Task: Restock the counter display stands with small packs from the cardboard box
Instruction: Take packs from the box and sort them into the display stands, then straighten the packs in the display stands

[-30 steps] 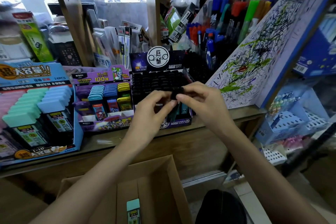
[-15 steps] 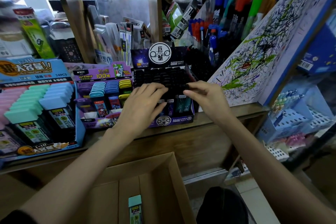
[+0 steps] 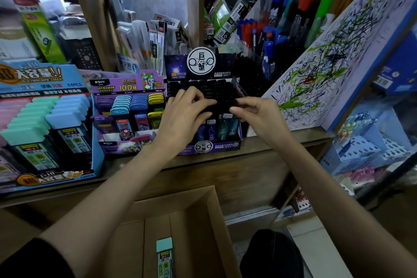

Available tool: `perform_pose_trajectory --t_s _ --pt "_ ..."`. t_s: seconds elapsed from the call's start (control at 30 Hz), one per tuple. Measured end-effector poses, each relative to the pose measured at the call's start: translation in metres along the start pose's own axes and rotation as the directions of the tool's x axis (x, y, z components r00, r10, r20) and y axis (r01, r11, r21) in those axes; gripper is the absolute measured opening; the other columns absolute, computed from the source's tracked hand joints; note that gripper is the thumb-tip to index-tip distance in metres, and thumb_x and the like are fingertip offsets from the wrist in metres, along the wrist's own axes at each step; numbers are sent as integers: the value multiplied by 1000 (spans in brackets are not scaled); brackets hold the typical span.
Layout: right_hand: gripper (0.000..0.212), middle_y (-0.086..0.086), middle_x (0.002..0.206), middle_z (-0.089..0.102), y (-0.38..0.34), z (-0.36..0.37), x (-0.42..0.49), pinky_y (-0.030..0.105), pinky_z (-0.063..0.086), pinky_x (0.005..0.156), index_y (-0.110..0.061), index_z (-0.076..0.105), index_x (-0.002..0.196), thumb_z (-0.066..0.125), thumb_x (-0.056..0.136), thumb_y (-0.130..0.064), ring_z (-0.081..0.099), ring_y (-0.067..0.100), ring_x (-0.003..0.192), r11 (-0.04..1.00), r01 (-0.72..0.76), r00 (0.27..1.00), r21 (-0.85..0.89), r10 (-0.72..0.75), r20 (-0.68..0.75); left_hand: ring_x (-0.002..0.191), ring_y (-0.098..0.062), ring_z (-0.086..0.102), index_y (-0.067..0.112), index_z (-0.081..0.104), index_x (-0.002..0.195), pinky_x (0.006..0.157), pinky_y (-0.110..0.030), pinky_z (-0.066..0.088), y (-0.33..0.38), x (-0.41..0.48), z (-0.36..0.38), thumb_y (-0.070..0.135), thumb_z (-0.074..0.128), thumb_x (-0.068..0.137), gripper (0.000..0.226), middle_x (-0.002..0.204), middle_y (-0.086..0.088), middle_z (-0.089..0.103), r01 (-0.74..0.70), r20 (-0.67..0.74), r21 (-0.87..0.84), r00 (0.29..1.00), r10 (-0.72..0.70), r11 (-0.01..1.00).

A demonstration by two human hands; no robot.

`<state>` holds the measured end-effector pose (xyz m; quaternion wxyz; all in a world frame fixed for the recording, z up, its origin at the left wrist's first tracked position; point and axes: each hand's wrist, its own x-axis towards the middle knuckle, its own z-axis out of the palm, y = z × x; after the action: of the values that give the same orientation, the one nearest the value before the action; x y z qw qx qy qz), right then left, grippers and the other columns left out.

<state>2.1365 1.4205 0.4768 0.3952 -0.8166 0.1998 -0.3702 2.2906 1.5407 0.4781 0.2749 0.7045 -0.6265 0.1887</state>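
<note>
Crowding the wooden counter [image 3: 259,156] across the middle of the frame are three display stands set side by side: a blue stand [image 3: 94,142] at the left, a purple stand [image 3: 108,144] touching it, and a dark starry stand [image 3: 203,146] at centre. Right of that stand, a scribbled-on board [image 3: 334,56] leans just beside it, so little bare counter remains there; only a narrow strip of counter edge runs free in front of the stands. Below the counter, at the bottom centre, the cardboard box [image 3: 214,221] stands open, holding one mint-capped pack [image 3: 164,257] lying flat on its floor with bare room all round it.

Both hands are over the dark starry stand. The left hand [image 3: 182,117] lies palm down with fingers loosely curled, fingertips resting on the black caps of the packs [image 3: 216,128] in the front rows. The right hand [image 3: 259,115] is narrowed to a pinch, thumb and forefinger closed on a black cap at the stand's right side; whether it grips a whole pack I cannot tell. The two hands are near each other, not touching.
</note>
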Motion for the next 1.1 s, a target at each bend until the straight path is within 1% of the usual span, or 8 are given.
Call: perform_pose_trajectory --t_s 0.13,0.33,0.5,0.63,0.73,0.83,1.0,1.1 --pt "23 -22 79 62 2 -2 1 4 45 63 -5 67 107 66 85 -9 60 -13 68 1000 15 1000 -9 -15 14 89 -27 51 14 64 118 72 -33 34 -4 -5 1 16 62 89 29 102 -9 59 -28 -34 -10 999 28 1000" --pt "27 -29 72 65 -5 -7 7 4 46 62 -31 63 96 65 85 -7 63 -12 72 1000 18 996 -13 -17 86 88 -24 52 13 69 110 73 -35 40 -5 -4 3 20 65 87 24 98 -6 61 0 -75 -95 997 -7 995" --pt "24 -18 82 65 -3 -7 10 6 46 63 -23 65 102 65 85 -7 63 -10 72 1000 -2 996 9 2 87 87 -24 53 11 70 105 73 -37 41 -3 -2 3 20 66 86 21 97 -7 61 21 -75 -129 997 -31 991" --pt "21 -17 83 67 3 -8 9 8 47 63 -13 70 105 65 85 -9 64 -7 74 995 -49 992 -84 58 113 93 -24 52 12 69 106 79 -37 41 -4 2 1 19 65 86 21 98 -6 60 66 -35 -188 997 -74 980" --pt "24 -16 82 67 7 0 4 19 55 68 -21 67 106 67 84 -11 66 0 75 995 -88 994 -45 90 58 95 -24 52 12 69 105 82 -39 42 -3 3 0 19 65 86 21 98 -5 60 87 -28 -201 995 -94 976" --pt "27 -8 82 68 7 9 4 32 57 76 -11 68 109 69 83 -14 67 10 77 987 -125 992 -101 126 5 95 -24 52 11 69 105 81 -38 41 -2 3 0 19 65 86 21 98 -5 59 86 -34 -198 995 -95 976" --pt "14 -2 73 68 1 14 8 39 57 75 -10 73 90 67 85 -22 67 11 73 945 -126 991 -303 134 5 94 -25 52 11 69 106 81 -42 44 -2 2 1 19 65 86 21 97 -7 59 74 -42 -200 996 -84 977" --pt "25 5 69 68 -3 15 7 40 57 70 -8 70 78 64 87 -31 67 17 67 902 -164 985 -399 174 -11 95 -24 52 11 68 108 82 -40 43 -2 2 0 20 64 87 23 98 -6 58 67 -45 -185 996 -76 981"
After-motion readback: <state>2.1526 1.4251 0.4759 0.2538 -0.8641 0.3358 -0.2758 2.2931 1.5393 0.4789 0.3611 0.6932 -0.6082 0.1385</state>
